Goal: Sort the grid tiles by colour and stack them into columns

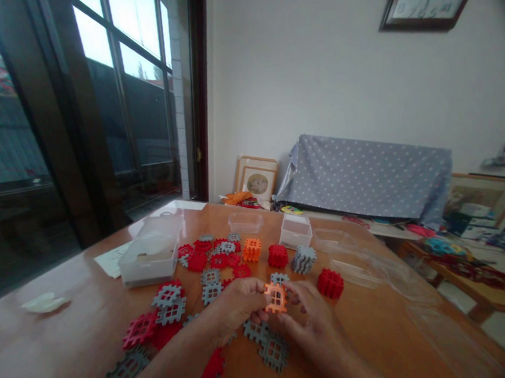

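Note:
Between my two hands is an orange interlocking building piece (276, 307) with toothed edges and a window-like grid. My left hand (244, 301) pinches its left edge. Curled at its right edge, my right hand (311, 309) holds it with the fingers. Grey pieces (274, 350) lie flat on the table just below the hands. To the left are loose red pieces (140, 329) and grey window pieces (170, 311). Beyond the hands stand an orange stack (252, 249), a red stack (277, 256), a grey stack (304, 259) and another red stack (330, 283).
The wooden table (378, 342) carries a translucent box (148, 261) at the left and a clear box (295, 230) at the back. Transparent lids or trays (357, 267) lie at the right. A crumpled white tissue (45, 303) rests at the far left.

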`<state>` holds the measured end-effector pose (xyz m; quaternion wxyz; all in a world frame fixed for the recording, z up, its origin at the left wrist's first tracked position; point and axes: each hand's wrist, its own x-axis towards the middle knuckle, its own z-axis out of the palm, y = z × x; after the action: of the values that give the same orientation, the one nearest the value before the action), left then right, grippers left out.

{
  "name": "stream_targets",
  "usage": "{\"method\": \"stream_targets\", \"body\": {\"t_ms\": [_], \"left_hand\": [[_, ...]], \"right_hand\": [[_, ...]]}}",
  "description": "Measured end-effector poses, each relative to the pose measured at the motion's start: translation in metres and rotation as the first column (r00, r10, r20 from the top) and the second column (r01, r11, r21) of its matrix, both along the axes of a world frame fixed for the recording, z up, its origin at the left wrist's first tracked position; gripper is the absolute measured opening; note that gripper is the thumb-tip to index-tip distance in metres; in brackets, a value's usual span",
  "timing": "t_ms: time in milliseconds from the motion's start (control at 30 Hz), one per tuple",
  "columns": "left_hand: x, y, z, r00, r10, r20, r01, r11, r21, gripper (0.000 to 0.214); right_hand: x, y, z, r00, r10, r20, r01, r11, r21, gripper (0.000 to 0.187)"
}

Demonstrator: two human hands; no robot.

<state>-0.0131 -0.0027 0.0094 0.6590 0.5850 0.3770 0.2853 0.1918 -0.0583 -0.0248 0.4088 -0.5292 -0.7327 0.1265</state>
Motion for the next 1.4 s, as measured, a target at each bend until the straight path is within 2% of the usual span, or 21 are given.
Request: {"method": "stream_targets", "body": {"t_ms": [67, 200, 333, 467, 600, 700, 900, 1100, 1267, 1400], "left_hand": [[-0.003, 0.003, 0.000, 0.998, 0.055, 0.017, -0.055, 0.998, 0.012, 0.026], [-0.014, 0.013, 0.004, 0.966, 0.251, 0.064, -0.253, 0.967, 0.020, 0.030], [-0.028, 0.024, 0.009, 0.916, 0.376, 0.143, -0.379, 0.925, -0.002, 0.029], [-0.043, 0.035, 0.011, 0.845, 0.498, 0.195, -0.501, 0.864, -0.035, 0.032], [-0.054, 0.043, 0.011, 0.775, 0.574, 0.264, -0.575, 0.814, -0.082, 0.032], [-0.059, 0.046, 0.013, 0.751, 0.592, 0.290, -0.593, 0.800, -0.098, 0.033], [-0.063, 0.046, 0.015, 0.742, 0.602, 0.294, -0.597, 0.793, -0.116, 0.031], [-0.062, 0.048, 0.011, 0.750, 0.593, 0.293, -0.591, 0.800, -0.108, 0.031], [-0.060, 0.048, 0.012, 0.753, 0.592, 0.288, -0.591, 0.800, -0.099, 0.028], [-0.059, 0.050, 0.008, 0.750, 0.598, 0.282, -0.593, 0.797, -0.115, 0.029]], "right_hand": [[0.000, 0.007, 0.000, 1.000, 0.000, 0.010, 0.000, 1.000, 0.006, 0.047], [0.001, 0.033, 0.010, 0.998, -0.033, 0.057, 0.032, 0.999, 0.029, 0.043], [0.001, 0.075, 0.031, 0.983, -0.089, 0.158, 0.084, 0.996, 0.040, 0.043], [-0.002, 0.124, 0.048, 0.953, -0.148, 0.265, 0.160, 0.987, -0.026, 0.045], [-0.007, 0.160, 0.051, 0.935, -0.171, 0.310, 0.197, 0.979, -0.056, 0.047], [-0.011, 0.176, 0.048, 0.922, -0.174, 0.345, 0.215, 0.973, -0.083, 0.047], [-0.017, 0.194, 0.042, 0.910, -0.153, 0.386, 0.215, 0.969, -0.124, 0.044], [-0.017, 0.199, 0.038, 0.930, -0.116, 0.349, 0.178, 0.972, -0.152, 0.046], [-0.015, 0.193, 0.037, 0.971, -0.103, 0.215, 0.137, 0.979, -0.150, 0.047], [-0.020, 0.177, 0.044, 0.993, -0.113, 0.017, 0.114, 0.987, -0.115, 0.052]]}}
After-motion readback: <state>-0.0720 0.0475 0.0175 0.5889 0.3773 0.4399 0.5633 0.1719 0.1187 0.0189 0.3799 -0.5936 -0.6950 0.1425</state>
